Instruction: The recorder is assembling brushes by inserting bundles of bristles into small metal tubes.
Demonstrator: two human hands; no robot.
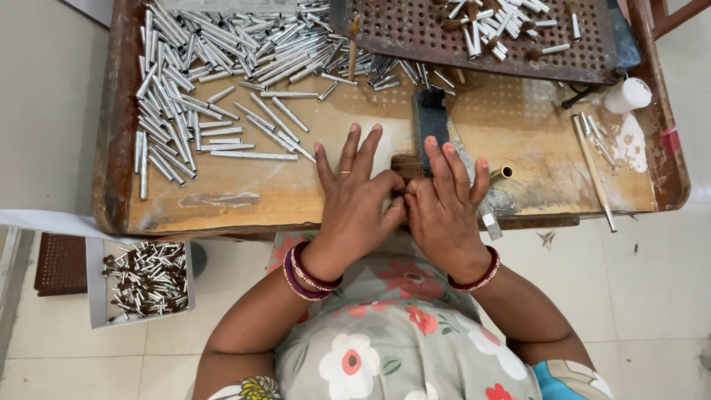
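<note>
My left hand [355, 200] and my right hand [444, 204] meet thumb to thumb at the front edge of a wooden work tray [244, 196]. Between thumbs and forefingers they pinch a small dark tuft of bristles [406, 167]; the other fingers are spread. What else sits between the fingertips is hidden. A dark metal block [431, 122] stands just behind the hands. A short brass tube [502, 173] lies right of my right hand.
A heap of several shiny metal tubes [200, 74] covers the tray's left and back. A perforated metal plate [474, 33] with more tubes lies at the back right. A thin stick [592, 170] and white cup [628, 95] sit right. A box of finished pieces [144, 280] stands on the floor.
</note>
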